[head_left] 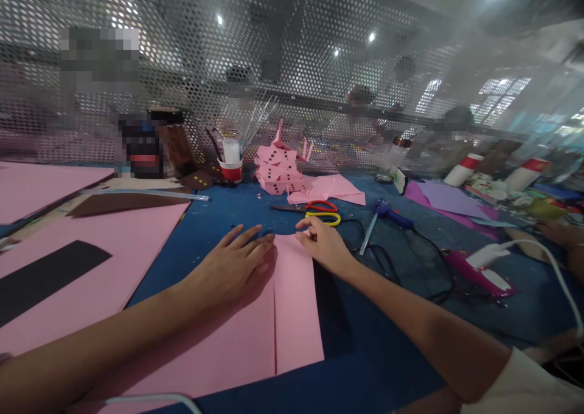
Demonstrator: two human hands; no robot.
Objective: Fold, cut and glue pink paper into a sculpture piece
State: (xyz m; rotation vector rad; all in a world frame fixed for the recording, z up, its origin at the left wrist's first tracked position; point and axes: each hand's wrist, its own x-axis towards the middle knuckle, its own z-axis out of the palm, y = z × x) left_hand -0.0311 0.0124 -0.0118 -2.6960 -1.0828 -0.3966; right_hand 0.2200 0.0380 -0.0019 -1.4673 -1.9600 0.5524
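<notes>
My left hand (237, 265) lies flat with fingers stretched out on a large sheet of pink paper (219, 353), near its far edge. My right hand (326, 244) is closed, with bent fingers and thumb at the far right corner of a narrow pink paper strip (296, 317). A straight dark line runs between strip and sheet; I cannot tell whether it is a cut or a crease. Just beyond my right hand lie scissors (322, 210) with red and yellow handles.
Behind stands a pink paper model (279, 168) with dark spots, beside a red-and-white cup (231, 171) of tools. At right are a blue glue gun (395, 214), its cable, and a magenta device (483, 274). More pink sheets (109, 274) and a black strip (50, 277) lie at left.
</notes>
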